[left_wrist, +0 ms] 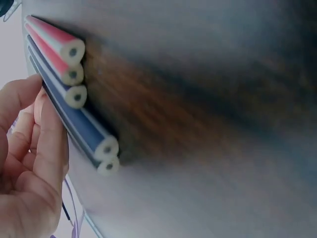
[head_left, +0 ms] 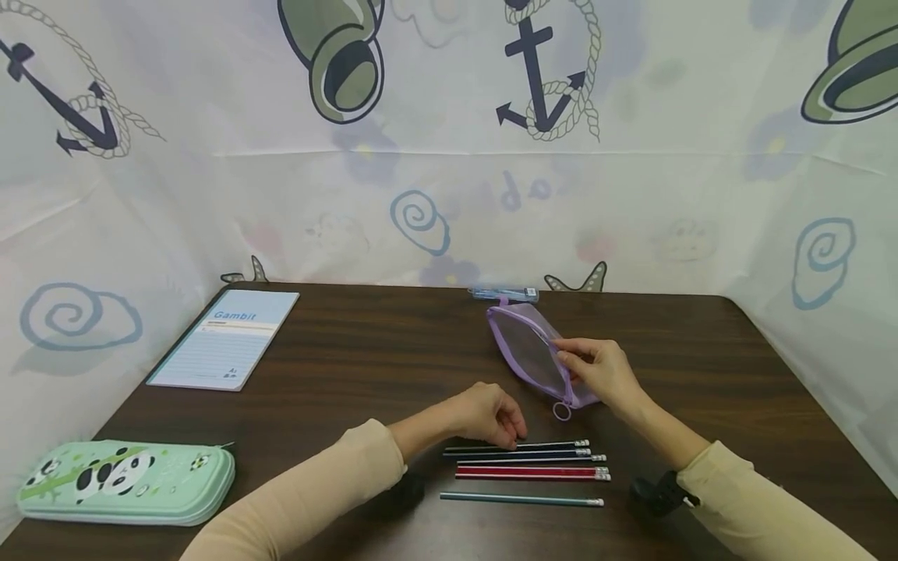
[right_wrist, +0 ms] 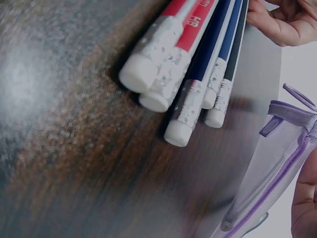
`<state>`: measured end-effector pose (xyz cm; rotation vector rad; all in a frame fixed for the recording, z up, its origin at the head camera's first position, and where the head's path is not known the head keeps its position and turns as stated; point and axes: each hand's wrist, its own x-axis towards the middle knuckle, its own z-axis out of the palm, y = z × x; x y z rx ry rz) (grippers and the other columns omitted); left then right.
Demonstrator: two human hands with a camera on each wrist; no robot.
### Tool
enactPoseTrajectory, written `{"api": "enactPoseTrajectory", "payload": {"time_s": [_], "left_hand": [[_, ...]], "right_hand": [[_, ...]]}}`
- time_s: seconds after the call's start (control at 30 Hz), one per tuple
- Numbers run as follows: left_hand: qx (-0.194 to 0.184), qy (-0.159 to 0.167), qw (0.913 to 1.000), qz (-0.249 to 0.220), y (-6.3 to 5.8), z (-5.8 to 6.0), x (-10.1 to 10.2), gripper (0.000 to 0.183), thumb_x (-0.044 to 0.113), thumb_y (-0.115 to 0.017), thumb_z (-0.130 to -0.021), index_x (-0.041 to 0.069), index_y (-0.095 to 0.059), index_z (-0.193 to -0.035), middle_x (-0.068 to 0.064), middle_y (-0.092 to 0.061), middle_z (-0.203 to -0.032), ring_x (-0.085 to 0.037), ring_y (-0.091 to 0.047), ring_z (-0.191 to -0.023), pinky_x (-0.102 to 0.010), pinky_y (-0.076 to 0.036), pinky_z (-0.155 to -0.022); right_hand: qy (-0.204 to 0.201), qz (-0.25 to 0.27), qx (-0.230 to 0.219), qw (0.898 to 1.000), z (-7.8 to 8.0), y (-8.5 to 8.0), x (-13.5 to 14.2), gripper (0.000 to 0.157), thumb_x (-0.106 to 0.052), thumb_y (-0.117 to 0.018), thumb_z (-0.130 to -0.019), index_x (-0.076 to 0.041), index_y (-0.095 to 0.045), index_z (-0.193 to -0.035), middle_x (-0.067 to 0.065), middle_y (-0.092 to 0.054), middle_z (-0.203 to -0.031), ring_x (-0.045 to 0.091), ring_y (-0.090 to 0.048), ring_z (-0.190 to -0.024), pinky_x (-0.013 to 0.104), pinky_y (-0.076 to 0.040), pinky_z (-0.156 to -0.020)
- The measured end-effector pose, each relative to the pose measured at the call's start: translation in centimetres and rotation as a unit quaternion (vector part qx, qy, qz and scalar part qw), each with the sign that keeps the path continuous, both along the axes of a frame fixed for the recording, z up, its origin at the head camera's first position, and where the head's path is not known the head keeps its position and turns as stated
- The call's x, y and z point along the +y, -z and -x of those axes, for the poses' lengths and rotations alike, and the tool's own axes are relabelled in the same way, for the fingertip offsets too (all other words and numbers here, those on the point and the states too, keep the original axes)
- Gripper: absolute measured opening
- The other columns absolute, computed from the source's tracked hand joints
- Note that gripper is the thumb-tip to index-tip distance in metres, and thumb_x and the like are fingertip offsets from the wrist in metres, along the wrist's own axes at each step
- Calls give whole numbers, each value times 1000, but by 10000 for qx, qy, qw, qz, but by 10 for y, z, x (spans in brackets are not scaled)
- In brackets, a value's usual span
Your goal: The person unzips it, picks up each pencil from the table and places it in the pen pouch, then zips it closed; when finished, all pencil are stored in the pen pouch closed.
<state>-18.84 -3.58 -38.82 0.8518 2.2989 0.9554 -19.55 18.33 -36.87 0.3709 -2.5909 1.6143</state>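
Note:
My right hand (head_left: 605,374) pinches the rim of a purple mesh zip pouch (head_left: 522,351), which lies tilted with its mouth unzipped. A ring hangs at the pouch's near end. My left hand (head_left: 487,417) is over a row of pencils, its thumb and fingers at the black pencil (head_left: 554,446) on the far side. Beside that lie dark blue pencils (right_wrist: 208,54) and two red pencils (head_left: 526,471), close together, white erasers pointing right. Apart from them, nearer me, lies a teal pencil (head_left: 519,499). In the left wrist view the fingers (left_wrist: 52,129) close along the black pencil.
A green panda pencil case (head_left: 126,483) lies at the table's near left. Behind it is a light blue and white notebook (head_left: 224,339). Beyond the pouch, a clear blue packet (head_left: 501,294) sits at the far edge. Printed cloth walls (head_left: 449,218) surround the dark wooden table (head_left: 365,343).

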Motion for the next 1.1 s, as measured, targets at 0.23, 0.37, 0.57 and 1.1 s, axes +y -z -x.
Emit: {"api": "enactPoseTrajectory", "payload": {"time_s": [0.23, 0.37, 0.57, 1.1], "left_hand": [[908, 241, 9941, 546, -4, 0, -2, 13, 1, -76, -72, 12, -71, -76, 11, -61, -63, 3, -52, -59, -11, -45, -55], [1138, 335, 9897, 798, -6, 1, -5, 13, 3, -77, -70, 14, -69, -73, 12, -58, -61, 2, -49, -58, -11, -43, -53], [32, 510, 9948, 883, -25, 15, -25, 9, 1, -71, -75, 10, -69, -79, 9, -60, -66, -2, -52, -60, -16, -48, -55], [-3446, -2066, 8975, -1819, -23, 48, -26, 34, 8, -52, -94, -11, -51, -123, -3, -55, -87, -11, -57, -79, -21, -55, -76]], "right_hand": [[19, 5, -24, 10000, 0, 1, 3, 25, 2, -58, -91, 11, -61, -114, 28, -66, -99, 6, -60, -61, 30, -58, -59], [26, 26, -64, 10000, 0, 1, 5, 26, 2, -57, -91, 12, -61, -115, 29, -65, -100, 5, -60, -62, 29, -58, -59], [-10, 126, -77, 9999, 1, 1, 5, 26, 1, -57, -91, 12, -60, -115, 30, -65, -102, 5, -61, -63, 29, -58, -59], [-29, 188, -237, 9995, -1, 4, -7, 27, 0, -57, -92, 11, -60, -116, 29, -64, -103, 4, -60, -62, 26, -57, -58]]}}
